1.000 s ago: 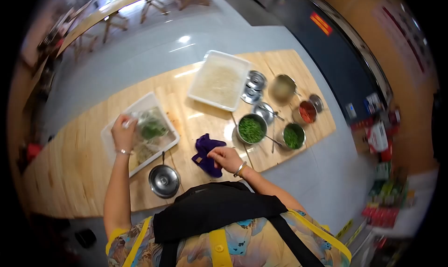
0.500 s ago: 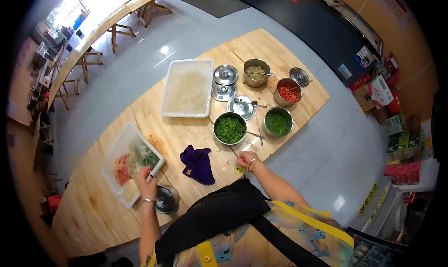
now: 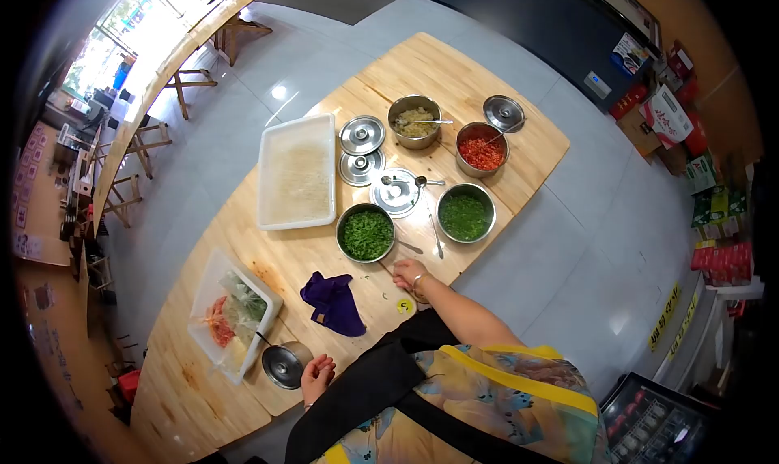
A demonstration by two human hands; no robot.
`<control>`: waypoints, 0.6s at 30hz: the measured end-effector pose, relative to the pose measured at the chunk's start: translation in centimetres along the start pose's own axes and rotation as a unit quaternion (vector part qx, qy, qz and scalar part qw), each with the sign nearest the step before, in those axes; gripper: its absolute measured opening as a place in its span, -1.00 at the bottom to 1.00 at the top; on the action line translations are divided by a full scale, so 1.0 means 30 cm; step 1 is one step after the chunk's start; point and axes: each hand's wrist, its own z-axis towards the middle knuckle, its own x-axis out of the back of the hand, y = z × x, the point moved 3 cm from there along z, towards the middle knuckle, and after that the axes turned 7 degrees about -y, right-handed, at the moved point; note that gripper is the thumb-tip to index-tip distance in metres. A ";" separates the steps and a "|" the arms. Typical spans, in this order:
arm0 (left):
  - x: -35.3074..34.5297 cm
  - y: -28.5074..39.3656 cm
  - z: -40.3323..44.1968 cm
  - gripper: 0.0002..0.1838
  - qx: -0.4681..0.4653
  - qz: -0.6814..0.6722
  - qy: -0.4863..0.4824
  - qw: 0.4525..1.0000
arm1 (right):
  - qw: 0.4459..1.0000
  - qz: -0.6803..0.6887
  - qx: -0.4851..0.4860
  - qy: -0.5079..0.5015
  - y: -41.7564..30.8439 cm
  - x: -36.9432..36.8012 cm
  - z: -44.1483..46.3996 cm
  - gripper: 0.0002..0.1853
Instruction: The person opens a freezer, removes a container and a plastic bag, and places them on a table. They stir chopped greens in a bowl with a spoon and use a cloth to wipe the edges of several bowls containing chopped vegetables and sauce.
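Observation:
My left hand (image 3: 317, 375) is empty, its fingers loosely curled, beside a lidded steel pot (image 3: 283, 365). A dark handle sticks out at that pot's edge. A white plastic tub (image 3: 277, 308) with bagged red shreds (image 3: 219, 322) and bagged greens (image 3: 246, 299) stands just beyond. My right hand (image 3: 411, 274) is low over the table with its fingers closed together; what they hold, if anything, is hidden. Nearest to it is a steel pot of chopped greens (image 3: 365, 234) with a spoon in it. A purple cloth (image 3: 334, 304) lies between my hands.
Further steel pots hold finer greens (image 3: 466, 217), chopped red peppers (image 3: 481, 153) and a pale mash (image 3: 415, 123). Steel lids (image 3: 361, 135) and loose spoons lie among them. A large white tray (image 3: 297, 172) sits at the left. Stacked boxes (image 3: 667, 123) stand beyond the table's right side.
My left hand has left the white tub and drawn back to the near side of the lidded pot. My right hand stays near the greens pot. The whole view has shifted.

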 end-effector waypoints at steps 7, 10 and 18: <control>-0.062 -0.017 -0.004 -0.70 0.018 0.004 -0.012 1.000 | 0.946 0.299 0.068 0.102 -0.034 0.358 -0.103 -0.72; -0.078 -0.021 -0.012 -0.70 0.032 0.003 0.002 0.999 | 0.963 0.179 0.082 0.182 -0.021 0.429 -0.078 -0.75; -0.051 -0.078 -0.087 -0.71 0.062 0.015 0.030 0.997 | 0.855 -0.290 0.094 0.420 -0.088 0.302 -0.037 -0.65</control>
